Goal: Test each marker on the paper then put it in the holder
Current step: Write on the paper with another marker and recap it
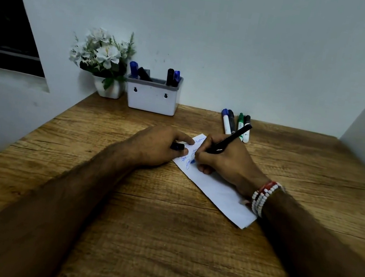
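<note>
Table (161, 242): brown wood grain, cut off at the near and left edges.
Holder (153, 97): white rectangular box with a grey rim, against the wall; held four capped markers, lower ends hidden.
Paper (218, 192): long white strip, blue scribbles at the far end, partly covered by both hands.
Left hand (160, 145): pinned the paper, fingers curled round a black cap (177, 146).
Right hand (223, 160): closed in a writing grip on a black marker (231, 138), blue tip on the paper.
Loose markers (235, 125): four, lying behind the paper.
</note>
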